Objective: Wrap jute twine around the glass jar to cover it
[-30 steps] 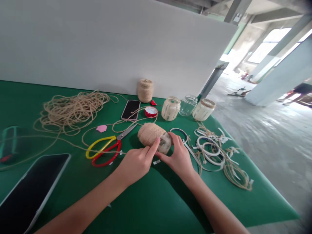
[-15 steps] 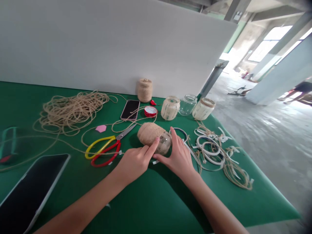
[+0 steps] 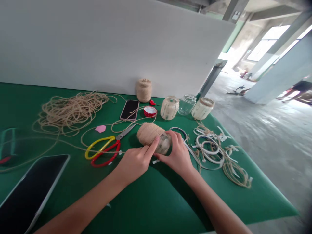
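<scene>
Right now your jar (image 3: 149, 133) lies on its side mid-scene on the green surface (image 3: 151, 204), twine-wrapped at its left end, bare at its right. Your right hand (image 3: 179, 157) pinches that bare end between thumb and fingers. Your left hand (image 3: 136, 163) presses its index fingertip on the jar near the wrap's edge; whether its curled fingers grip the twine strand (image 3: 78, 148) coming from the left, you cannot tell. Scissors (image 3: 118, 142) lie open to the left.

A white panel (image 3: 104, 42) stands before a grey floor (image 3: 234, 133) and bright windows (image 3: 268, 44).
</scene>
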A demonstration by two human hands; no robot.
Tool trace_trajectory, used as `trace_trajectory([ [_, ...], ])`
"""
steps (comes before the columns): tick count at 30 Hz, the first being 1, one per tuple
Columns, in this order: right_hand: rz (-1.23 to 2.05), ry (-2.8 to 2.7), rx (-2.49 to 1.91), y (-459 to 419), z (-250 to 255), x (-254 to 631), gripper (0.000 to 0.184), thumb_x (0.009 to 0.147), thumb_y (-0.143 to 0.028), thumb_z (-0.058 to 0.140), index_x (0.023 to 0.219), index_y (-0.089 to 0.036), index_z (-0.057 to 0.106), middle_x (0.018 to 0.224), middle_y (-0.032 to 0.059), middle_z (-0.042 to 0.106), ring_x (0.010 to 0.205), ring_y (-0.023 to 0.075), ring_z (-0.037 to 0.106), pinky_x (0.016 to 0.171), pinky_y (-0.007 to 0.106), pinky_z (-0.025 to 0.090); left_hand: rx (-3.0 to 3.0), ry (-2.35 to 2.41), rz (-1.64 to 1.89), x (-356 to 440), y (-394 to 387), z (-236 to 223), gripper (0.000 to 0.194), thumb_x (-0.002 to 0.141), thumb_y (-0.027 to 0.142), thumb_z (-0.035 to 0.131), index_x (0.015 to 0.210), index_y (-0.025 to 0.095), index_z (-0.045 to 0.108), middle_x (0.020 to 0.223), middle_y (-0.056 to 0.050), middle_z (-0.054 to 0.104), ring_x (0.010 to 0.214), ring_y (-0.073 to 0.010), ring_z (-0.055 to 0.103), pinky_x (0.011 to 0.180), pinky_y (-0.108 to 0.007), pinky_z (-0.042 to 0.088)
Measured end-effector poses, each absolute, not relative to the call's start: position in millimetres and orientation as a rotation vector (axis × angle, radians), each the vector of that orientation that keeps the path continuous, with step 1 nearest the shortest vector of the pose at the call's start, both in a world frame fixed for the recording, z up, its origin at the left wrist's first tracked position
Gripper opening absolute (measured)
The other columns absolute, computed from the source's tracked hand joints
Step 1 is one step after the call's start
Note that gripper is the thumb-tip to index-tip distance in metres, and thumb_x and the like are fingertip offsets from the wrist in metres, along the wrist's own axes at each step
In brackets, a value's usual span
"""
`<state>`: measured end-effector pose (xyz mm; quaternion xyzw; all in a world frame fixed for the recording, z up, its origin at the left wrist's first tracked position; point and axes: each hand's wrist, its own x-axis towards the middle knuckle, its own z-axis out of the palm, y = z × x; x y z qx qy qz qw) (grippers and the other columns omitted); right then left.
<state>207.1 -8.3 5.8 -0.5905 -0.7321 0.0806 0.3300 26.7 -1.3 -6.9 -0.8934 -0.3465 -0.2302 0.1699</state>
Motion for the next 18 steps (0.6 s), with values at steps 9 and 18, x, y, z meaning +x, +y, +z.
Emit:
trace_trajectory([
  [9, 0.158, -1.882, -1.657, -6.0, 5.1, 210.3, 0.070, 0.063, -0.059, 0.061, 0.118, -0.022, 0.037, 0.109, 0.0084, 0.053, 0.097, 0.0257, 0.054, 0.082, 0.043, 0.045, -2.536, -0.975, -0.616, 25.4, -3.8, -5.6, 0.053, 0.081, 0.007, 0.041, 0.133, 0.009, 0.029, 0.063, 0.001, 0.055, 0.049, -0.0129, 0.050, 0.040, -0.024, 0.035],
  [18, -0.033, -2.088, -1.502, -3.7, -0.4, 212.7, 0.078, 0.065, -0.047, 0.063, 0.128, -0.017, 0.029, 0.122, 0.0145, 0.043, 0.116, 0.0303, 0.041, 0.098, 0.051, 0.031, -2.524, -1.003, -0.597, 25.5, -2.4, -7.6, 0.055, 0.079, 0.006, 0.042, 0.133, 0.010, 0.030, 0.063, 0.002, 0.055, 0.048, -0.0133, 0.050, 0.040, -0.024, 0.036],
])
